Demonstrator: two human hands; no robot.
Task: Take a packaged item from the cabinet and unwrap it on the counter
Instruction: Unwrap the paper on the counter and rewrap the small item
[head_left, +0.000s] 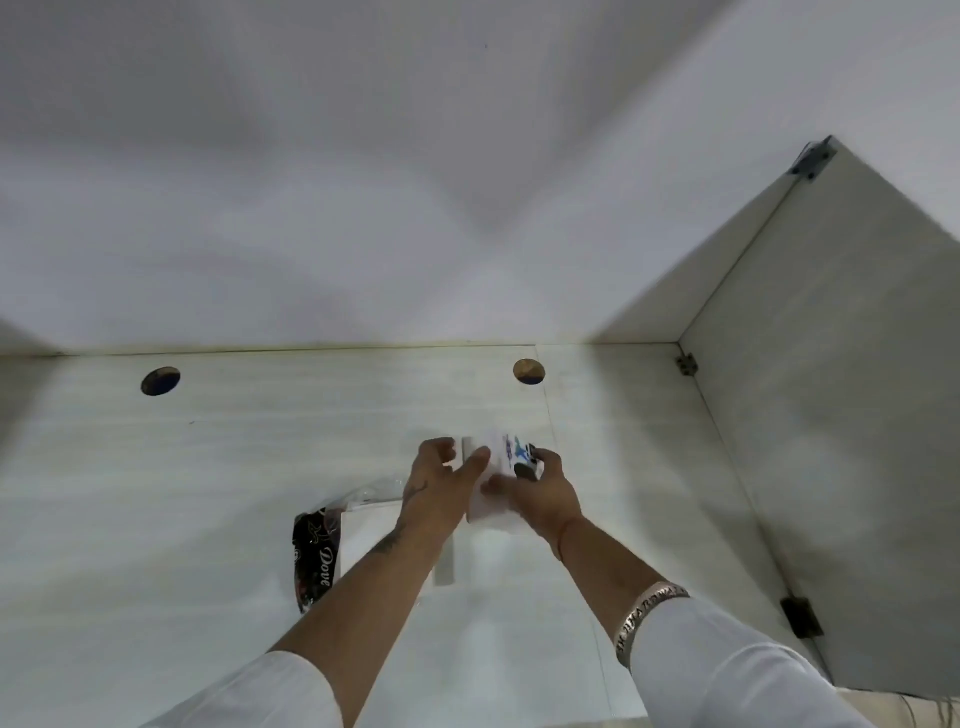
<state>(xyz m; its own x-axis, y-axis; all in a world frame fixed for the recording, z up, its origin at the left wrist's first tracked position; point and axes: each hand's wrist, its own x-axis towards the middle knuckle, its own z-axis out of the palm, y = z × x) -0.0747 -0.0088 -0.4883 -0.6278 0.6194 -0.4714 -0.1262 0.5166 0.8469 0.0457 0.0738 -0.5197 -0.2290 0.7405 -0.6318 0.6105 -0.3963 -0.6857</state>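
Note:
Both my hands hold a small white packaged item (500, 500) with blue print above the pale counter (208, 493). My left hand (441, 478) grips its left side, thumb and fingers pinching the upper edge. My right hand (545, 488) holds the right end, fingers curled over a dark patch of the wrapper. A black wrapper (311, 553) marked "Dove", with crumpled clear plastic and a white sheet, lies on the counter under my left forearm. The image is blurred, so the state of the wrapping is unclear.
An open cabinet door (831, 415) with hinges stands at the right. Two round holes (160, 381) (529, 372) are cut in the counter near the white wall (467, 182).

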